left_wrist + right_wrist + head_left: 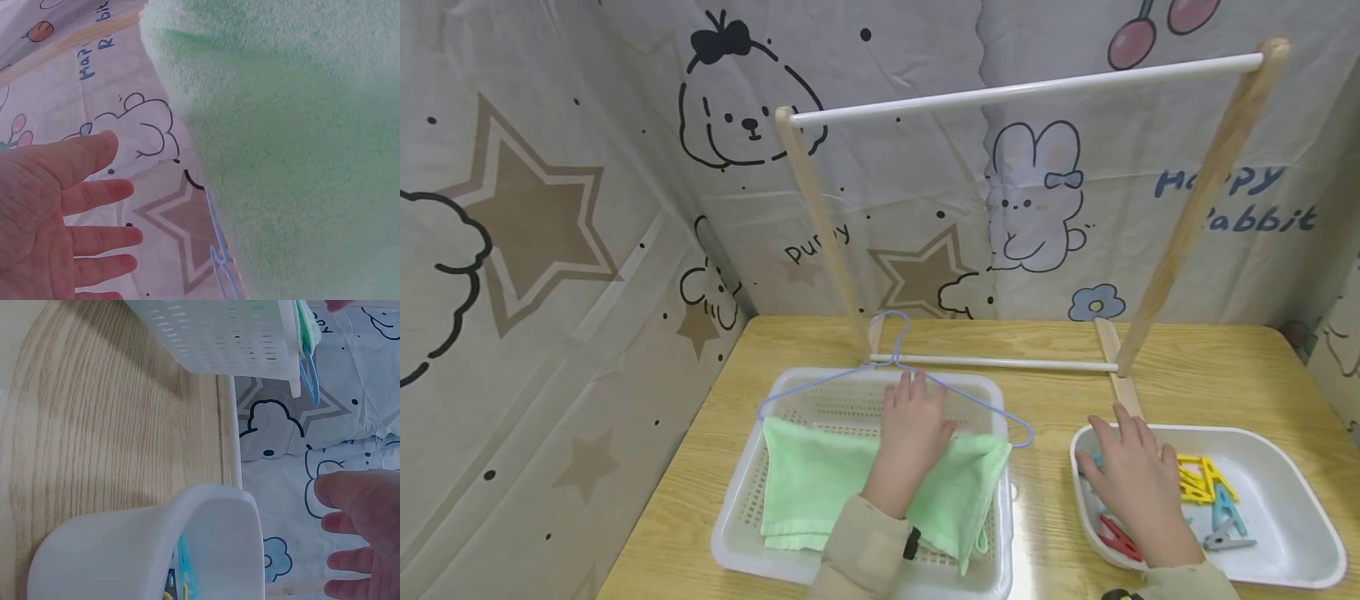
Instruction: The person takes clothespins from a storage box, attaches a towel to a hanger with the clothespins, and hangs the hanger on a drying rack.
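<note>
A light green towel (820,479) hangs folded over a thin blue wire hanger (988,407), lying across a white perforated basket (733,508). Above the towel, my left hand (913,429) has its fingers extended and grips nothing; the left wrist view shows the fingers (103,240) spread beside the green cloth. My right hand (1135,479) hovers over the left part of a white tray (1285,500), fingers spread and holding nothing. Yellow clothespins (1197,483), a red one (1120,540), a grey one (1225,540) and blue ones lie in that tray, partly hidden by the hand.
A wooden drying rack with a white top rail (1030,90) stands at the back of the wooden table (1045,533). Its lower white rod (1000,363) runs just behind the basket. Printed cloth curtains (917,167) hang behind and to the left.
</note>
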The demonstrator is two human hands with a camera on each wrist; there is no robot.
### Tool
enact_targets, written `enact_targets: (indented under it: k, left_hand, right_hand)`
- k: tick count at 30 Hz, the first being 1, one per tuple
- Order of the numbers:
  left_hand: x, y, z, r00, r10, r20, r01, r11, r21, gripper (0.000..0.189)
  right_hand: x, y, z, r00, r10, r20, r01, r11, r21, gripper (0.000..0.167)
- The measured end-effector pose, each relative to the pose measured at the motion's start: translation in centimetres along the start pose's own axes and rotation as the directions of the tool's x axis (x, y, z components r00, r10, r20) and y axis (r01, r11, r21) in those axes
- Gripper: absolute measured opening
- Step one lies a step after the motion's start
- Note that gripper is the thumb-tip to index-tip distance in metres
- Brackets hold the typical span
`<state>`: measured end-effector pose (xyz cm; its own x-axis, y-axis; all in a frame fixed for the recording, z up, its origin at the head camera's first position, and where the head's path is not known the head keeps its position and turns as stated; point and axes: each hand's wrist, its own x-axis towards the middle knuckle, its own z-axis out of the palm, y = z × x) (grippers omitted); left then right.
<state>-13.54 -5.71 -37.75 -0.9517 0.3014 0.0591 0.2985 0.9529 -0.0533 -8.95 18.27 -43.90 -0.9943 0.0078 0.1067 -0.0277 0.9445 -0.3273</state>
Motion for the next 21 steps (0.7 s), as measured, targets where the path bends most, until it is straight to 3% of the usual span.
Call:
enact_targets:
  k: [11, 21]
  left_hand:
    - [-0.4, -1.3, -0.1, 1.0, -0.011, -0.022, 0.01, 0.999, -0.031, 0.042]
    - [-1.0, -3.2, -0.6, 0.998, -0.064, 0.019, 0.065, 0.994, -0.084, 0.043]
  right_hand:
    - [-0.2, 0.2, 0.0, 0.998, 0.031, 0.052, -0.031, 1.0, 0.003, 0.048]
    - [-0.6, 0.3, 0.1, 0.998, 0.036, 0.052, -0.037, 0.999, 0.011, 0.049]
